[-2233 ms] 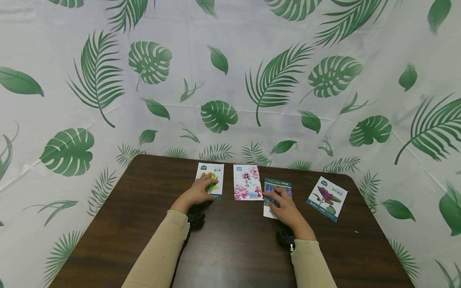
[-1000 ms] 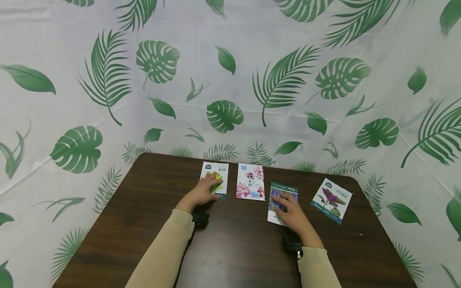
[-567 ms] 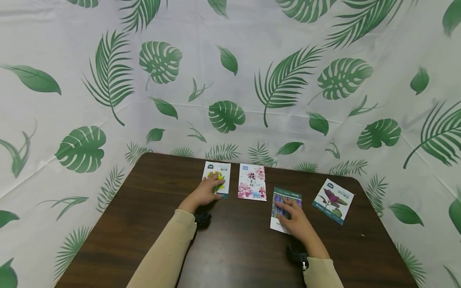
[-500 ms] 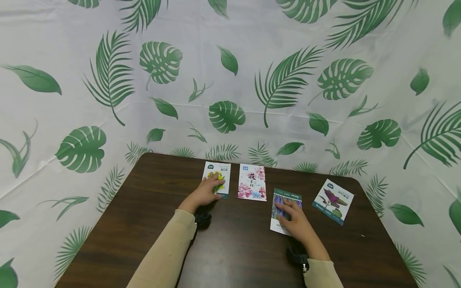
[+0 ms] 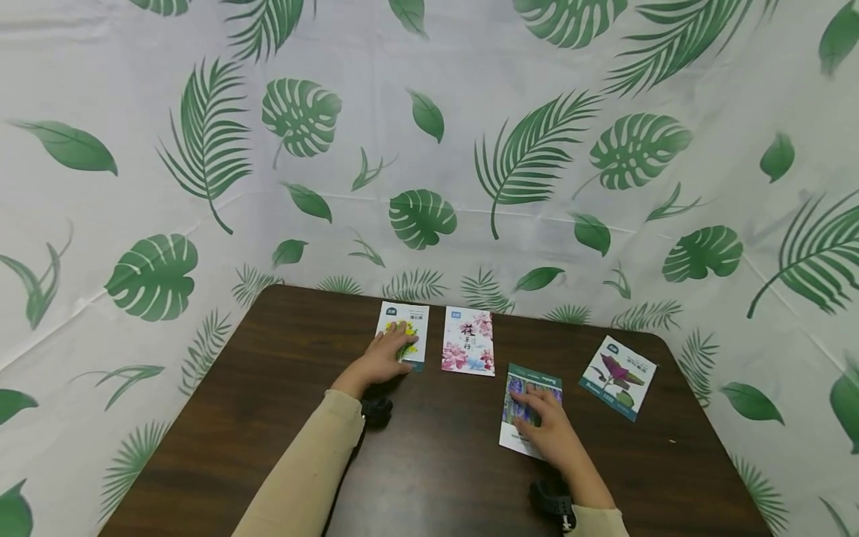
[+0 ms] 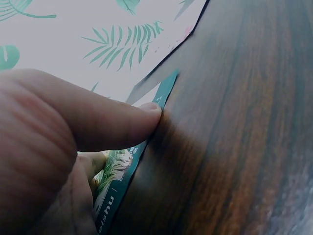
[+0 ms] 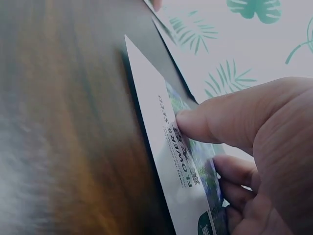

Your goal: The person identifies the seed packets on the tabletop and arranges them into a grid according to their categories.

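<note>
Four printed seed packets lie in a loose row on the dark wooden table [image 5: 429,462]. My left hand [image 5: 379,359] rests on the packet with yellow flowers [image 5: 420,319]; in the left wrist view its thumb [image 6: 117,125] touches the teal edge strip. Fingertips of my right hand [image 5: 552,432] press on the purple-flower seed packet [image 5: 515,438], partly covering its picture. Up close in the right wrist view, this packet [image 7: 151,122] reads "FLOWERS SEED", and the thumb [image 7: 200,122] lies on its printed face. Both hands have their fingers spread over the packets.
Between the hands, further back, lies a pink-blossom seed packet [image 5: 467,341]. A packet with a dark purple flower [image 5: 618,379] lies tilted at the right. A white leaf-print cloth [image 5: 349,149] hangs behind the table. One tiny pale scrap [image 5: 672,441] sits near the right edge.
My right hand has slid the purple-flower seed packet toward me, out of line with the pink-blossom one. My left hand stays on the yellow-flower packet. The head view has shifted slightly.
</note>
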Available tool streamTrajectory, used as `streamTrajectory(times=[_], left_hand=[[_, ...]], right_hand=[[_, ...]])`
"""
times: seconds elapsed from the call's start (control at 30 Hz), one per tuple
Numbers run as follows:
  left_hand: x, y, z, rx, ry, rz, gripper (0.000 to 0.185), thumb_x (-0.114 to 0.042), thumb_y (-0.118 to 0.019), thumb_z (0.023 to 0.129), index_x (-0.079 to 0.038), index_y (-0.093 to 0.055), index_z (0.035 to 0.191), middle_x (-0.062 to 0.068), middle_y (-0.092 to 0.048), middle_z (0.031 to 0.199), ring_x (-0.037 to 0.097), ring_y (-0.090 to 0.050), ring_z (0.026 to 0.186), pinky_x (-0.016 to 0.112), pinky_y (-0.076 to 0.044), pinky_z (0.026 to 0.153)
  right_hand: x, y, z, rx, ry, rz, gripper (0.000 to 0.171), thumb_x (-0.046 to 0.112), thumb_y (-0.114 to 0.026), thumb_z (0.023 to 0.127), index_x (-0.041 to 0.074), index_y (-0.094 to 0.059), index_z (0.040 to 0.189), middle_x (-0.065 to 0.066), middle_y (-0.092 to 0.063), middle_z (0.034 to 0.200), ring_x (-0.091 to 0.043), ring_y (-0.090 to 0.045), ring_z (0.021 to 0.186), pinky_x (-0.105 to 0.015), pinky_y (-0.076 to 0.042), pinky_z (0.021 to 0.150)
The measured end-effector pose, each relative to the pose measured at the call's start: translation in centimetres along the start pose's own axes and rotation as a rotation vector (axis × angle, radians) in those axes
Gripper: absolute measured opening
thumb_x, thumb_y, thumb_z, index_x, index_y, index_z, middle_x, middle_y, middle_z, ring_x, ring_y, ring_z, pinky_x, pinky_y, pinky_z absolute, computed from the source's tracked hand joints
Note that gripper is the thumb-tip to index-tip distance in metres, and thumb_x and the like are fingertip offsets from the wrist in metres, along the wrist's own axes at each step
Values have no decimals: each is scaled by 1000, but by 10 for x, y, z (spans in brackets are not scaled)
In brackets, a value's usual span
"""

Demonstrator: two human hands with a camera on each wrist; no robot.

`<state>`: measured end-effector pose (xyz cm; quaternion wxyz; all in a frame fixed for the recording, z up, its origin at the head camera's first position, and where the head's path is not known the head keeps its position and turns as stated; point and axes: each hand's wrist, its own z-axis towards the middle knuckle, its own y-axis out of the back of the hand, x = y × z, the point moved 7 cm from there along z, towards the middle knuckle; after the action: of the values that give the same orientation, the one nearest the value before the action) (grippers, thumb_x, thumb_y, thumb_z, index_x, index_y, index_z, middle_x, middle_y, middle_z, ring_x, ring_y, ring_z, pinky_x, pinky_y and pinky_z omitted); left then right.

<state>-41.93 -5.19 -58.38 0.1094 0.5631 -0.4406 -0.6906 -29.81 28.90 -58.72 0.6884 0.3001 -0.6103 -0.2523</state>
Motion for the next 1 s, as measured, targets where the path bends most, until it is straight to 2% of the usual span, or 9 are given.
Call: streamTrajectory(times=[0.27, 0.43, 0.6, 0.7, 0.83, 1.0], left_hand=[[-3, 2, 0, 1, 17, -13, 67, -16, -75, 103, -8, -49, 164, 21, -15, 183, 41, -6, 172, 65, -2, 138], [-5, 3, -1, 15, 16, -6, 67, -17, -75, 104, -7, -47, 164, 21, -15, 183, 41, -5, 172, 64, -2, 138], [-3, 1, 1, 1, 31, -18, 67, -15, -74, 103, -7, -47, 164, 21, -15, 183, 41, -4, 172, 63, 0, 138], [-1, -1, 3, 0, 33, -11, 68, -14, -74, 102, -7, -47, 164, 21, -14, 183, 41, -4, 172, 63, 0, 138], [-1, -3, 4, 9, 38, 12, 68, -17, -73, 103, -9, -47, 165, 20, -14, 183, 40, -4, 172, 63, -2, 139], [-3, -1, 2, 14, 50, 12, 68, -19, -74, 104, -10, -46, 165, 19, -13, 184, 39, -4, 172, 62, -2, 139]], right_hand=[[10, 0, -7, -41, 36, -20, 46, 9, -82, 95, 7, -74, 140, -28, -54, 157, -54, -46, 146, -73, -39, 120], [13, -4, -7, -27, -5, -47, 46, 10, -83, 94, 8, -75, 140, -27, -56, 154, -51, -47, 145, -69, -41, 121], [18, -14, -8, 5, -44, -60, 47, 15, -84, 94, 13, -75, 140, -22, -59, 148, -47, -48, 144, -66, -42, 121], [23, -16, -10, 3, -32, -81, 46, 15, -85, 93, 15, -77, 138, -20, -60, 148, -46, -50, 143, -66, -44, 119], [29, -16, -11, -1, 7, -112, 45, 17, -88, 90, 17, -79, 134, -17, -64, 141, -42, -55, 135, -61, -48, 110], [38, -20, -12, 5, 64, -135, 44, 21, -93, 86, 19, -82, 129, -10, -67, 129, -36, -57, 126, -47, -47, 98]])
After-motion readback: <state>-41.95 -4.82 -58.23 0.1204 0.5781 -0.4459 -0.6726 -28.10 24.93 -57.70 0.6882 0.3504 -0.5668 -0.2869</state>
